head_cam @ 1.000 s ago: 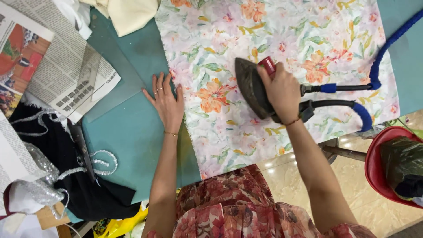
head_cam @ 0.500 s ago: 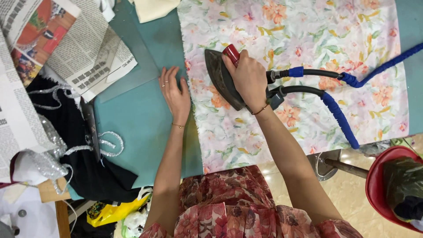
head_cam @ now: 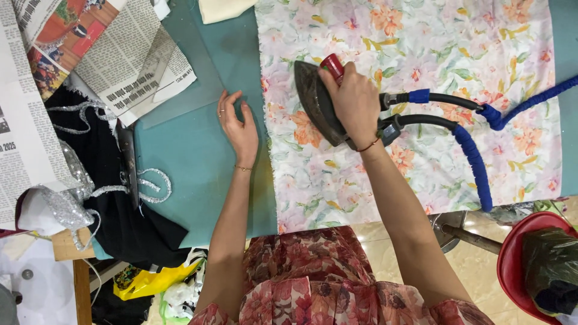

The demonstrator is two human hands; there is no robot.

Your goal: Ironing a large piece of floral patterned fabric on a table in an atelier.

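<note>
Fingers [head_cam: 337,81] of the right hand [head_cam: 355,105] wrapped round the iron [head_cam: 314,102], left hand [head_cam: 239,123] spread flat at 9 o'clock of the floral fabric [head_cam: 421,72] (I'd glide slow, keeping that edge pinned taut).

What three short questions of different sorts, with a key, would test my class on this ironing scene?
1. True or false: the right hand grips the dark metal steam iron by its red handle, resting on the floral printed fabric.
2. Multiple choice: the left hand lies flat on A) the newspaper sheets, B) the teal padded table cover, C) the black garment with silver trim.
3. Fill in: the hoses leaving the iron are wrapped in ____ cloth.

Key: 1 true; 2 B, beside the fabric's edge; 3 blue.
</note>
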